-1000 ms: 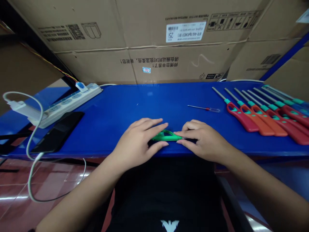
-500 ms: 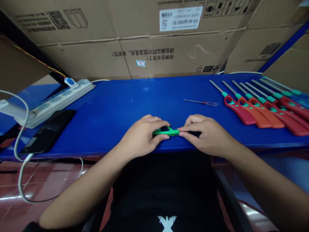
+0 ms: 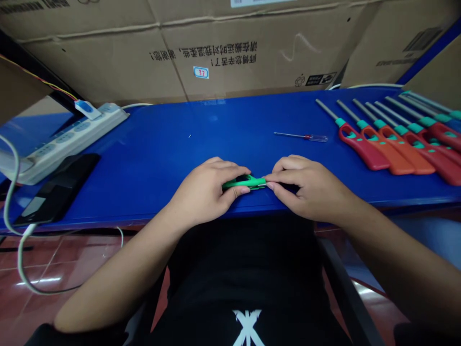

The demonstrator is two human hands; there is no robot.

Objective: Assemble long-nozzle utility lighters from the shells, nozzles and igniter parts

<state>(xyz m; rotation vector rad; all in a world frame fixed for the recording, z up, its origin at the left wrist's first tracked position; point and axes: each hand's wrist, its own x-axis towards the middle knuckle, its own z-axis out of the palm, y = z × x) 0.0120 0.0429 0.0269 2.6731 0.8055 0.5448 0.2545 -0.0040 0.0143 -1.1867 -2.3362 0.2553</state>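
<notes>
A green utility lighter (image 3: 245, 182) lies across the front of the table, its short metal tip pointing right. My left hand (image 3: 207, 192) is shut around its looped handle and covers most of it. My right hand (image 3: 306, 185) pinches the lighter near the metal tip, with its fingertips almost touching those of my left hand. The lighter's opening is partly hidden by my fingers.
Several red and orange long lighters (image 3: 363, 149) lie in a row at the right of the blue table (image 3: 180, 139). A small screwdriver (image 3: 306, 138) lies nearby. A power strip (image 3: 61, 142), black phone (image 3: 57, 190) and white cable (image 3: 10, 192) lie left; cardboard boxes (image 3: 201, 48) stand behind.
My hands have closed in around the green lighter, covering more of its handle. Everything in view has shifted upward as my head tilted down.
</notes>
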